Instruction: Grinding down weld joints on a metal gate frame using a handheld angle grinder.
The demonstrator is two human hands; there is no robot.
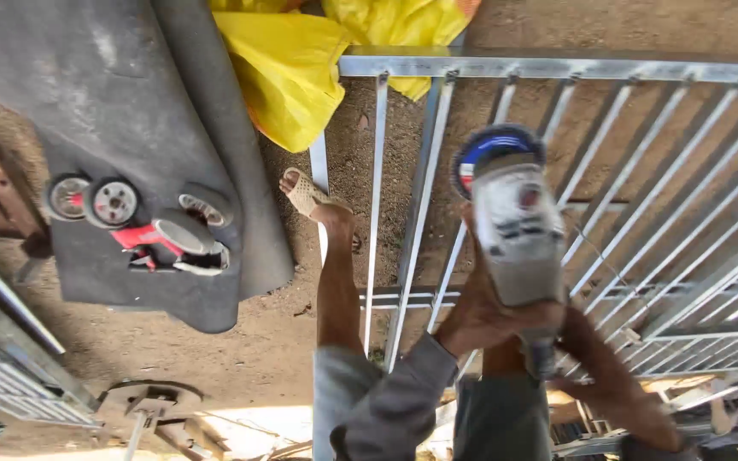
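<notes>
We hold an angle grinder above a metal gate frame that lies flat on the dirt ground of an outdoor workshop. Our left hand is wrapped around the grey body of the grinder from the near side, fingers closed on it, the grey sleeve running down toward the bottom edge. Our right hand grips the rear handle of the tool, closed around it beneath the motor housing. The grinder points away from us, its blue-labelled disc at the far end, over the slanted bars of the frame; we cannot tell whether the disc touches the metal. Our bare leg and a sandalled foot stand beside the frame's left upright. To the left, a dark mat lies on the ground and carries a second, red grinder and two loose discs just beside it. A yellow plastic sheet is bunched at the far end of the frame, near its top rail.
</notes>
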